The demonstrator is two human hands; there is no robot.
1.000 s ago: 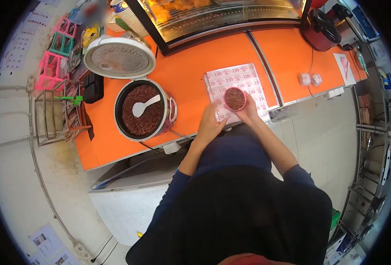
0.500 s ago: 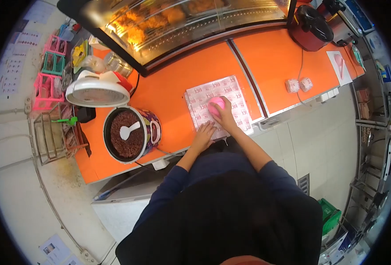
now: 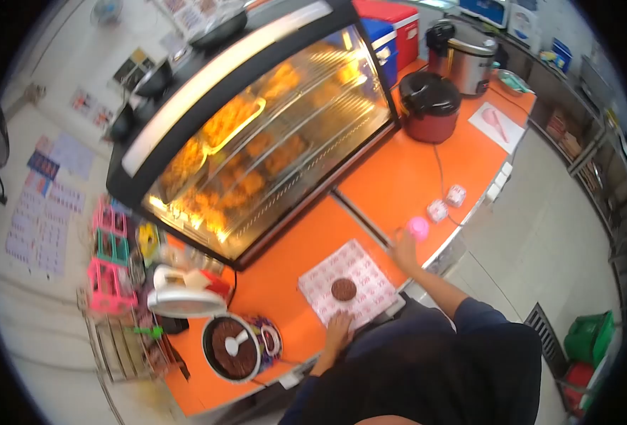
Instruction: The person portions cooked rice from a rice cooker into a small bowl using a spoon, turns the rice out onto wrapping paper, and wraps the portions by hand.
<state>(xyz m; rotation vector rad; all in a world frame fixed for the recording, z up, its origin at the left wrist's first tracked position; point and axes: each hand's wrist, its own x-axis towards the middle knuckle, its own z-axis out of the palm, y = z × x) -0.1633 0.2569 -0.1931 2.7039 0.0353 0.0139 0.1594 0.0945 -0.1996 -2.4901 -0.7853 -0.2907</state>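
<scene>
On the stack of pink-printed wrapping paper (image 3: 315,278) lies a flat round mound of dark reddish-brown rice (image 3: 343,289). My left hand (image 3: 339,329) rests on the paper's near edge, fingers laid flat and holding nothing. To the right, over the orange counter, my right hand (image 3: 403,253) has its fingers at the rim of a small pink bowl (image 3: 418,227); the grip is partly blurred. At the left stands an open rice cooker (image 3: 251,374) of the same dark rice, with a white paddle (image 3: 234,344) in it.
A lit glass display case (image 3: 306,170) of fried food stands behind the paper. Two wrapped packets (image 3: 437,210) sit beyond the bowl. A red cooker (image 3: 430,117) and a steel cooker (image 3: 469,64) are at the back right. Pink and teal baskets (image 3: 111,246) stand left.
My right hand has moved right with the pink bowl, off the paper, uncovering the round rice mound. My left hand stays at the paper's edge. The view has turned and shows more of the display case.
</scene>
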